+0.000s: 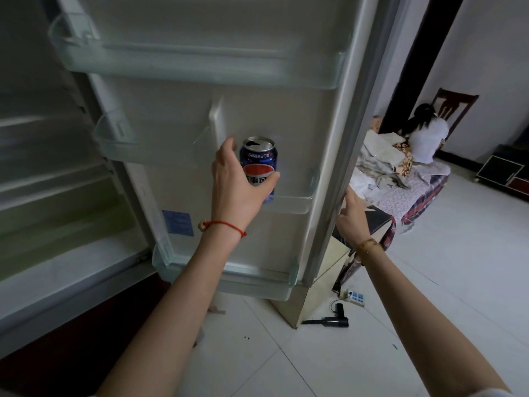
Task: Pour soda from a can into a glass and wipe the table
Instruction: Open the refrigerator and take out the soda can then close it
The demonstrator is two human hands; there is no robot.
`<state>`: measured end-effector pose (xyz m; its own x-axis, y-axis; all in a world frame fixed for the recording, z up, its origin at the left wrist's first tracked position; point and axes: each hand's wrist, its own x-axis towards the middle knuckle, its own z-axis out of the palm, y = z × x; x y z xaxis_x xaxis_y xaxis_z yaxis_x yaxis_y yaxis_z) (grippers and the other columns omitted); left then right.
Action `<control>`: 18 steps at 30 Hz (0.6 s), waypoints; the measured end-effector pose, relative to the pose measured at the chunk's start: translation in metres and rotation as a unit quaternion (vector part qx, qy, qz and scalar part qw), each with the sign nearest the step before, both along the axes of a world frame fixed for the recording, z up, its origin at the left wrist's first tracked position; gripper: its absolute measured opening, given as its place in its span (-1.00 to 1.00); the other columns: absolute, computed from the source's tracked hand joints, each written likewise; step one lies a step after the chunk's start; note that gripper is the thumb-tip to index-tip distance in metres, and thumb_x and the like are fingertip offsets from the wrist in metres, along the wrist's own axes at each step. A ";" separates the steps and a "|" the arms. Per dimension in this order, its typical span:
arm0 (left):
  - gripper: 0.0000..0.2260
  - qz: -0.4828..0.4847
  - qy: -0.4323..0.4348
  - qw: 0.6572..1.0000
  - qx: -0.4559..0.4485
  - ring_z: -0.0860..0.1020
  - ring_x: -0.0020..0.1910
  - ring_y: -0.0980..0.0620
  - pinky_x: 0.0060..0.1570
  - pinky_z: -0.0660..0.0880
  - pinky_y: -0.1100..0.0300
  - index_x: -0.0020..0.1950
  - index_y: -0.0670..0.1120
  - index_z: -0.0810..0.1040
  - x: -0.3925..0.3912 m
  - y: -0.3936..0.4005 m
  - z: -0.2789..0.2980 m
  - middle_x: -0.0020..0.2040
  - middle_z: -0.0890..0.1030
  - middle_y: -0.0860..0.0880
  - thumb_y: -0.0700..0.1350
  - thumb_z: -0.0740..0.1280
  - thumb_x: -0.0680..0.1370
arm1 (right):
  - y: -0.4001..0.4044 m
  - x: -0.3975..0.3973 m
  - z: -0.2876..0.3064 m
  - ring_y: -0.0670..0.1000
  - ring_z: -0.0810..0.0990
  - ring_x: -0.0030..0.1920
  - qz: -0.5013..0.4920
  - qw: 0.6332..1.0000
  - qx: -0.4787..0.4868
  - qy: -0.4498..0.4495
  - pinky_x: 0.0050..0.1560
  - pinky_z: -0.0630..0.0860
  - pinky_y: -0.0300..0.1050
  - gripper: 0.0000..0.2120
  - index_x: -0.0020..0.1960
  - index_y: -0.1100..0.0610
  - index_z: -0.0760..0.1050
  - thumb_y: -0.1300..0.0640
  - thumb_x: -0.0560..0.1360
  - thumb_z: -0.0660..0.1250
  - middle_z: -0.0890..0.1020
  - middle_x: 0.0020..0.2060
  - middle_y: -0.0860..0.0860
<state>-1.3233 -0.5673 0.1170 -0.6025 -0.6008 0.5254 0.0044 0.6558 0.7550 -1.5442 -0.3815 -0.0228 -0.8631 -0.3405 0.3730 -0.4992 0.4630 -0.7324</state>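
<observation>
1. Fridge door (pixel 257 90) stands open against a tiled floor (pixel 429 282); clear door bins (pixel 297 200) line its inner face, and a room with a cloth-covered bed (pixel 400 179) lies beyond the right hand.
2. Left hand (pixel 237 181) grasps the can (pixel 259 159): the thumb crosses the front of the label and the fingers curl behind the far side. The can stands upright, its base hidden by the bin wall just beyond the palm, so whether it rests in the bin or is lifted cannot be told.
3. Right hand (pixel 353 213) lies against the outer edge of the door, fingers extended and holding nothing, apparently steadying it.
4. Progress, as judged: only the fetching step is in hand. No glass, cloth or surface for pouring appears in view; pouring and wiping remain undone.
5. Appearance of the can: blue body with a red, white and blue roundel and white lettering, silver top. A dark opening shows in the lid, so it looks already opened; tilting it in transit would risk a spill.
</observation>
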 end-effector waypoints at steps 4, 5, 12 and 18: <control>-0.19 0.002 -0.025 0.999 0.026 0.48 0.28 -0.09 0.27 0.46 0.03 0.41 -0.16 0.29 -0.014 -0.004 0.001 0.33 0.47 -0.11 0.01 0.59 0.29 | -0.001 -0.002 0.000 0.06 0.52 0.17 0.020 0.999 -0.014 -0.030 0.11 0.59 0.12 -0.28 0.45 -0.10 0.24 0.43 0.41 0.24 0.49 0.21 -0.04; -0.23 0.004 -0.033 0.999 0.031 0.51 0.25 -0.07 0.22 0.48 0.08 0.39 -0.15 0.31 -0.015 -0.004 0.000 0.30 0.50 -0.10 0.00 0.59 0.29 | -0.001 -0.002 0.000 0.06 0.51 0.18 0.021 0.999 -0.018 -0.031 0.12 0.58 0.11 -0.27 0.45 -0.10 0.23 0.44 0.41 0.23 0.49 0.21 -0.05; -0.39 0.042 -0.046 0.997 0.039 0.59 0.09 -0.01 0.05 0.50 0.19 0.26 -0.08 0.48 -0.014 -0.006 0.005 0.16 0.62 -0.02 -0.01 0.59 0.28 | -0.002 -0.001 -0.004 0.11 0.55 0.03 0.007 0.999 -0.018 -0.033 0.03 0.60 0.17 -0.35 0.28 -0.19 0.28 0.41 0.38 0.23 0.51 0.06 -0.01; -0.43 0.045 0.030 0.997 0.051 0.61 -0.02 0.15 0.03 0.58 0.17 0.21 -0.03 0.53 -0.005 0.008 0.016 0.06 0.65 0.08 0.01 0.59 0.25 | 0.001 0.002 -0.003 0.11 0.56 0.11 0.026 0.998 -0.032 -0.044 0.07 0.60 0.14 -0.25 0.42 -0.12 0.26 0.45 0.35 0.18 0.49 0.13 -0.08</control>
<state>-1.3282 -0.5589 0.1326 -0.5131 -0.7028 0.4928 -0.0029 0.5755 0.8178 -1.5422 -0.3803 -0.0259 -0.8751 -0.3635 0.3194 -0.4542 0.3894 -0.8013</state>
